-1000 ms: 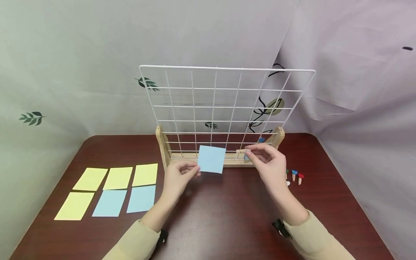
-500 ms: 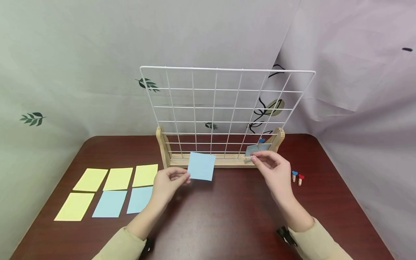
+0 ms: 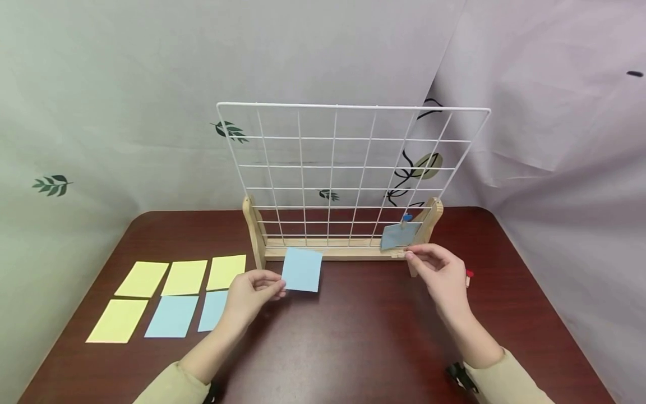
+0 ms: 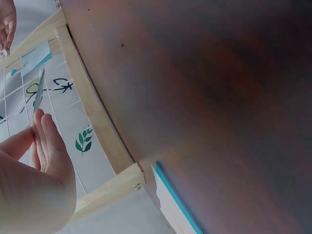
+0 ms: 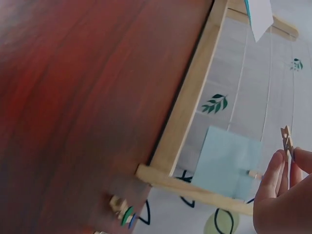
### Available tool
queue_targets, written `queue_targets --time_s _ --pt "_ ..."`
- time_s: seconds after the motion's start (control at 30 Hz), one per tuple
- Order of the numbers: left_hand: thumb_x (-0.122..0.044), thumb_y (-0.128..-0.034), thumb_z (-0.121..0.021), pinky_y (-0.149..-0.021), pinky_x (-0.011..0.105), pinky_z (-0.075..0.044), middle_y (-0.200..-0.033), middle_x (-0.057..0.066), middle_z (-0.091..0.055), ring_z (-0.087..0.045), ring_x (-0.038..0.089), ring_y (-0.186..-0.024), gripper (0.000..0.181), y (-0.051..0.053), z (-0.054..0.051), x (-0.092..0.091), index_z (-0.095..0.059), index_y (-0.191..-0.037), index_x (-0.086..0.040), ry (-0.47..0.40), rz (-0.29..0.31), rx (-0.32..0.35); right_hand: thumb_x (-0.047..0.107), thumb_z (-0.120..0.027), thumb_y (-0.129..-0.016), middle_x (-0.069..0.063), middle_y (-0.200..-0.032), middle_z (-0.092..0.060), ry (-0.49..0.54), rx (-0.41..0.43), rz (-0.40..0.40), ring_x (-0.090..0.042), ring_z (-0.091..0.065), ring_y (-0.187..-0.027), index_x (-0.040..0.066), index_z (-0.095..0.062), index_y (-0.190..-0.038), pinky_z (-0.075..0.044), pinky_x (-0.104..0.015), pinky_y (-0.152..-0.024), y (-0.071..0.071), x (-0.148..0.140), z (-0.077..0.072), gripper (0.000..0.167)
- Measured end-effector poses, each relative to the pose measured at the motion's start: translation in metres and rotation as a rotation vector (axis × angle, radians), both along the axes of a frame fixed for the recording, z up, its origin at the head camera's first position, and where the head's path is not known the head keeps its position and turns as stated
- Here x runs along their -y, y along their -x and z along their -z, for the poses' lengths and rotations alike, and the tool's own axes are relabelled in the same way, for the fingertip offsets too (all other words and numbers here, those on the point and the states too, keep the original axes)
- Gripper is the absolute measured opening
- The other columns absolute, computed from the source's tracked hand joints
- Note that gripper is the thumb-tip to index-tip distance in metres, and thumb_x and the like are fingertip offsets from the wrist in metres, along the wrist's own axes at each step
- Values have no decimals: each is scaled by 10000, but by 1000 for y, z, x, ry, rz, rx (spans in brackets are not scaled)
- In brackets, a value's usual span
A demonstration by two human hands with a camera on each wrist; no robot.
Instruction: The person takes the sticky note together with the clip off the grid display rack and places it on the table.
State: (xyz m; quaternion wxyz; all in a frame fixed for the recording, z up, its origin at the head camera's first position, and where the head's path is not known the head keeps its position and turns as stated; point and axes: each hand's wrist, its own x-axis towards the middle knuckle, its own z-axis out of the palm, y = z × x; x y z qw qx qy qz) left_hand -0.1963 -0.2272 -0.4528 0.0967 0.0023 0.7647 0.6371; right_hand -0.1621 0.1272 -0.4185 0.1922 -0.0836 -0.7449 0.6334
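Observation:
My left hand (image 3: 249, 300) pinches a square blue paper note (image 3: 301, 270) by its left edge, in front of the grid rack; the left wrist view shows that note edge-on. Between the thumb and fingers of my right hand (image 3: 444, 280) is a small wooden clothespin (image 5: 286, 139), near the rack's lower right. A second blue note (image 3: 398, 237) hangs at the lower right of the white wire grid (image 3: 337, 106), held by a clothespin with a blue heart (image 3: 406, 217). The held clothespin is apart from that note in the right wrist view.
Several yellow notes (image 3: 141, 279) and two blue notes (image 3: 171, 317) lie in rows on the left of the dark table (image 3: 353, 348). The rack has a wooden base (image 3: 348, 254). Other small clothespins (image 5: 119, 207) lie to the right, mostly hidden behind my right hand in the head view.
My left hand has moved left and toward me with the blue note. My right hand has moved right and down with the clothespin, uncovering the hanging blue note.

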Motion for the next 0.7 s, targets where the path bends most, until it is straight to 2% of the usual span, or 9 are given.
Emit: queue_targets --time_s 0.07,0.17,0.23,0.3,0.37,0.4,0.47,0.6,0.7 --pt "73 -950 -724 -740 286 -685 -879 237 -794 -767 83 -697 156 0 1 2 -716 -1061 183 6 1 3 -68 -781 -916 168 -852 -796 2 6 0 19 -737 -742 -144 -740 -1062 -541 -107 -602 -1 -3 0 170" --pt "66 -949 -729 -730 268 -681 -876 218 -797 -756 64 -688 157 -2 2 5 -721 -1062 175 23 0 13 -59 -784 -917 159 -847 -802 2 17 6 22 -688 -654 -140 -740 -1060 -479 -131 -460 -2 -7 0 169" --pt "63 -949 -732 -724 255 -677 -879 214 -798 -755 64 -687 159 -3 2 8 -721 -1064 172 31 1 18 -65 -782 -915 154 -841 -803 2 20 11 15 -689 -650 -143 -739 -1053 -477 -136 -456 -3 -10 1 165" --pt "63 -947 -733 -721 249 -675 -885 220 -798 -755 62 -686 161 -5 2 12 -721 -1066 171 41 1 22 -59 -784 -916 164 -830 -797 -14 30 21 20 -690 -655 -135 -743 -1051 -498 -130 -481 -5 -14 3 160" --pt "61 -948 -733 -721 246 -675 -892 229 -799 -753 55 -683 162 -7 3 16 -721 -1066 171 51 1 25 -60 -784 -916 166 -828 -793 -11 39 25 13 -729 -715 -130 -747 -1052 -556 -121 -589 -6 -20 5 158" --pt "59 -948 -735 -723 248 -676 -893 232 -799 -754 54 -684 162 -8 3 19 -722 -1065 170 59 2 26 -54 -785 -918 170 -820 -788 -14 49 31 12 -733 -722 -116 -753 -1051 -551 -114 -590 -7 -23 6 150" --pt "51 -950 -738 -725 250 -676 -893 231 -800 -754 52 -684 164 -9 4 24 -725 -1065 167 75 4 29 -37 -782 -929 168 -806 -786 -10 72 36 9 -716 -696 -94 -760 -1057 -506 -127 -497 -10 -29 9 141" --pt "42 -951 -740 -722 248 -675 -894 214 -802 -755 62 -687 177 -11 6 33 -720 -1071 169 87 5 51 -5 -780 -946 167 -831 -793 6 98 27 -1 -710 -682 -46 -779 -1056 -504 -147 -480 -13 -42 13 117" --pt "34 -956 -738 -715 241 -671 -886 194 -803 -757 79 -690 181 -13 8 38 -718 -1076 167 105 4 69 11 -783 -951 180 -874 -798 -3 100 11 -3 -744 -726 -28 -791 -1052 -586 -138 -647 -15 -51 16 108"
